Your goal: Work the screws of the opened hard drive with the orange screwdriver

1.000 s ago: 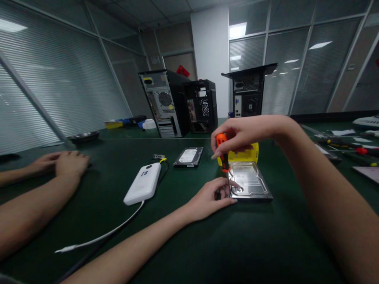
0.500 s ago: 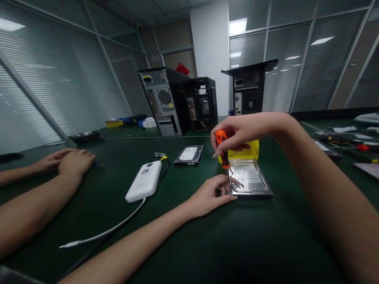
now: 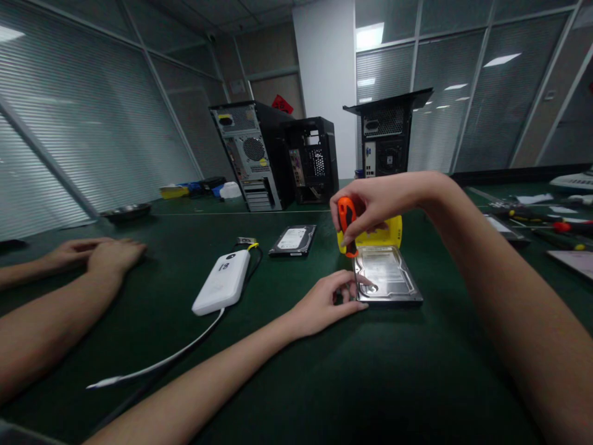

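Note:
A silver hard drive (image 3: 386, 275) lies flat on the green table in front of me. My left hand (image 3: 331, 300) grips its near left corner, with fingertips on the top and at the side. My right hand (image 3: 368, 207) is wrapped round the handle of an orange and black screwdriver (image 3: 347, 213), held nearly upright above the drive's left edge. The screwdriver's tip is hidden near my left fingers, so I cannot tell whether it sits in a screw. Behind the drive stands a yellow box or case (image 3: 393, 235), partly covered by my right hand.
Left of the drive lie a second hard drive (image 3: 293, 240) and a white power bank-like device (image 3: 222, 282) with a cable. Computer cases (image 3: 254, 154) stand at the back. Another person's hands (image 3: 111, 250) rest at left. Tools (image 3: 523, 215) lie at right.
The whole view has shifted slightly. My right fingers have moved a little on the screwdriver's handle. My left hand still holds the same corner of the drive.

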{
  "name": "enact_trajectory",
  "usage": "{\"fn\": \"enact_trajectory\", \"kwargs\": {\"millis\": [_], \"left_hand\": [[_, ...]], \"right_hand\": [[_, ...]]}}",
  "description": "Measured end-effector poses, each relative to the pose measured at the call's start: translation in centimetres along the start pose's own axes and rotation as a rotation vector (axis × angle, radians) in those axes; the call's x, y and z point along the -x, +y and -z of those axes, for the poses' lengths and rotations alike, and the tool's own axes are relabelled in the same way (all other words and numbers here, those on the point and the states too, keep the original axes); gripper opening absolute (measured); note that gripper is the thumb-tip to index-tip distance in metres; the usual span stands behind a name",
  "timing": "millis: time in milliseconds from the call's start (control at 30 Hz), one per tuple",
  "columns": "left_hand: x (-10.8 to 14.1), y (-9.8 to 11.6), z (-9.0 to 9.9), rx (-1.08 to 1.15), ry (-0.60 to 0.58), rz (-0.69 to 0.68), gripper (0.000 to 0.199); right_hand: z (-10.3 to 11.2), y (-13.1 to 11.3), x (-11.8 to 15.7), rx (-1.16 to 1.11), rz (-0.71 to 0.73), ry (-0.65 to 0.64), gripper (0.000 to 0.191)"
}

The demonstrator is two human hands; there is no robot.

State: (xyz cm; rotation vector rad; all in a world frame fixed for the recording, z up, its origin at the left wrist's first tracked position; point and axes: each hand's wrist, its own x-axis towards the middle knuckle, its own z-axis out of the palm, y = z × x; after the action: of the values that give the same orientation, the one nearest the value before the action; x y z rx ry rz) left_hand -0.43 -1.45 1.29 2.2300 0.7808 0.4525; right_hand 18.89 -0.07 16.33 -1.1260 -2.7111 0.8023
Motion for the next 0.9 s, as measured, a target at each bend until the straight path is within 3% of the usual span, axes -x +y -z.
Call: {"fn": "enact_trajectory", "kwargs": {"millis": [600,900], "left_hand": [[-0.1,-0.1,0.0,0.015,0.001,-0.003,0.038],[-0.1,-0.1,-0.1,-0.007,0.004,0.005,0.037]], "right_hand": [[0.1,-0.4,0.2,-0.023,0.041,0.003,0.037],[0.1,-1.0,0.4,0.071,-0.025,0.040,0.032]]}}
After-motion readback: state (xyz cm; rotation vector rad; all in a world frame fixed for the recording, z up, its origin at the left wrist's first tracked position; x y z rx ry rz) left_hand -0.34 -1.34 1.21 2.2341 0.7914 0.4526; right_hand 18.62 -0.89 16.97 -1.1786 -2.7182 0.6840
